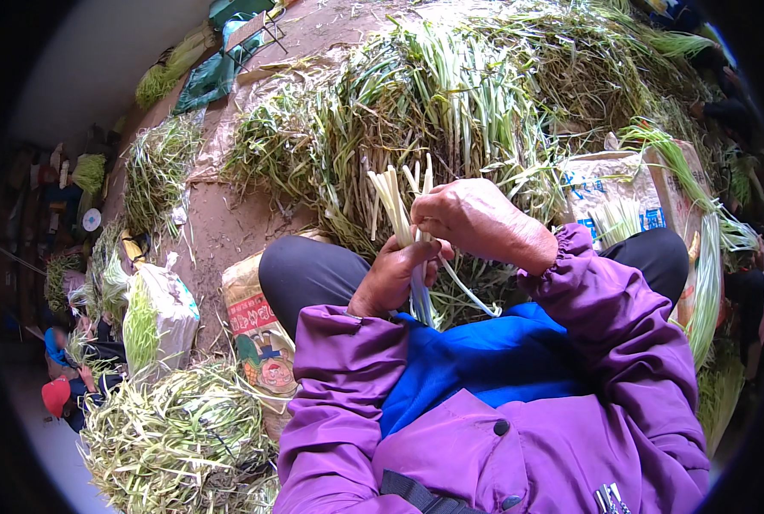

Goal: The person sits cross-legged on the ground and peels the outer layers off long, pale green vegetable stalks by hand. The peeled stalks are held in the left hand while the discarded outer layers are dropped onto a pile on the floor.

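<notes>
My left hand [395, 273] grips a small bunch of pale stalks [391, 202], which look like garlic shoots. Their white ends fan out above the fist, while the lower parts hang towards my blue apron [472, 360]. Close against the bunch, my right hand [469, 218] pinches at a stalk, its fingertips partly hidden. One loose stalk [462, 286] curves down to the right below both hands. Just beyond them lies a large heap of leafy green plants [433, 96] with brownish, withered parts.
By my right knee, cut stalks [616, 221] rest on a printed sack [600, 173]. Left are another printed sack [260, 321], a pile of stripped leaves [176, 437] and a white bag of stalks [176, 308]. Other people [67, 385] sit at the far left; more are at right.
</notes>
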The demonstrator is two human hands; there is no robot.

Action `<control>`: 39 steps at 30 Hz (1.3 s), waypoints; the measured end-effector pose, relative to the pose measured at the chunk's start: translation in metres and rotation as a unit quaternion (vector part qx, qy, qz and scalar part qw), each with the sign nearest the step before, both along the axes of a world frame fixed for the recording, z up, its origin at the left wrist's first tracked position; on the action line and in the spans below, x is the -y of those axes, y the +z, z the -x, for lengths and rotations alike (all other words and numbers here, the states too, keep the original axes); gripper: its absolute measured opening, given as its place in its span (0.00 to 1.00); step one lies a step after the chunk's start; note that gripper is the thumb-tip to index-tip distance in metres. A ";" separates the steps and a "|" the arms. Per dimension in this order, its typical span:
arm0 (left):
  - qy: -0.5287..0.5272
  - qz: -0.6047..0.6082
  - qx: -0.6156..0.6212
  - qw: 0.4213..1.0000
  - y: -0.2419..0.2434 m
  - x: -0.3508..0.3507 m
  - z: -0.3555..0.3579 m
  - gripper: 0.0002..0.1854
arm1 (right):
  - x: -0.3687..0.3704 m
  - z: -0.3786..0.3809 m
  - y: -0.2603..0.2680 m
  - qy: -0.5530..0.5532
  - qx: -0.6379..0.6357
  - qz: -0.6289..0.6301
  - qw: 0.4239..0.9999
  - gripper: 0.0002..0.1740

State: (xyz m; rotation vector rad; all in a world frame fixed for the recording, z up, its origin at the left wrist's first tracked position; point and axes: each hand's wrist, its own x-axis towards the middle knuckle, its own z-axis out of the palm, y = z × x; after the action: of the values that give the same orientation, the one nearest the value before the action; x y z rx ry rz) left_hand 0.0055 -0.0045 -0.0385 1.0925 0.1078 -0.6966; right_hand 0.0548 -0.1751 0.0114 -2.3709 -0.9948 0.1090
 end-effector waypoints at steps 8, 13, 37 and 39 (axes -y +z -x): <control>0.025 0.001 -0.025 0.999 0.003 0.004 0.000 0.15 | 0.002 -0.002 -0.009 -0.094 -0.134 -0.189 0.968 0.04; -0.015 0.005 -0.025 1.000 -0.002 -0.001 -0.001 0.22 | 0.025 -0.025 -0.003 -0.101 -0.296 -0.428 0.848 0.09; -0.133 0.093 0.098 0.982 0.028 0.050 0.035 0.17 | 0.022 0.039 0.026 0.065 -0.574 -0.321 0.751 0.20; -0.136 0.095 0.119 0.979 0.034 0.050 0.039 0.16 | 0.021 0.048 0.035 0.081 -0.528 -0.368 0.761 0.15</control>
State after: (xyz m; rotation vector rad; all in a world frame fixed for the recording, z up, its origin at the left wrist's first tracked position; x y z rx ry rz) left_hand -0.0336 -0.0550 -0.0049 1.0078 -0.3131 -0.7967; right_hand 0.0069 -0.1962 0.0461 -1.1420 -0.4864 0.8448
